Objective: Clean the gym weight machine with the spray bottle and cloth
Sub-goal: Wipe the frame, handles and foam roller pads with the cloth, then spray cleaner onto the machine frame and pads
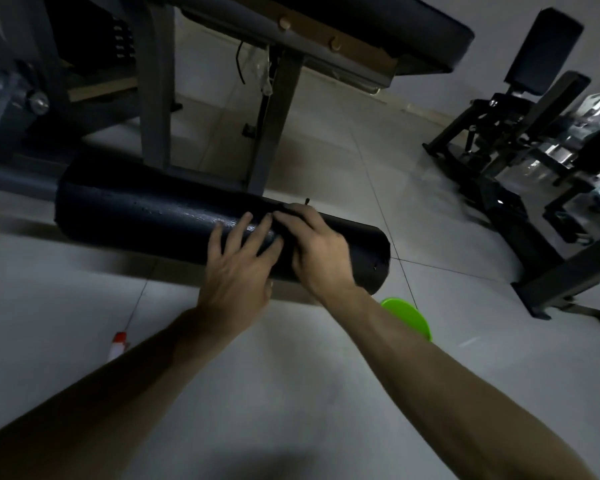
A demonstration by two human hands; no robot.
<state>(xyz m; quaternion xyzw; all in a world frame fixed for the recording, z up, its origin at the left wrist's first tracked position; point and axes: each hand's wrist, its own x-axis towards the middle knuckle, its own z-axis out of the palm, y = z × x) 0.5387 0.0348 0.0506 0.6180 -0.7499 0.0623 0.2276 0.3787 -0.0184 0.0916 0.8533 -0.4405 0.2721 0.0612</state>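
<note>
So the left hand [239,261] is flat with fingers spread, and the right hand [321,251] is right beside it with fingers bent, both on top of the roller pad [146,213]. Can't tell if a dark cloth's under the right. The pad runs left-right, and most of it lies left of the hands. The spray bottle [118,345] is on the floor [291,393], down-left.

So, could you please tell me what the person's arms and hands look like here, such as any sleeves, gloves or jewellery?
The left forearm and right forearm are bare as far as the frame's edge, with no sleeves in view. The left hand and right hand wear no gloves, and no watch, band or ring shows on either, though the light is dim.
</note>
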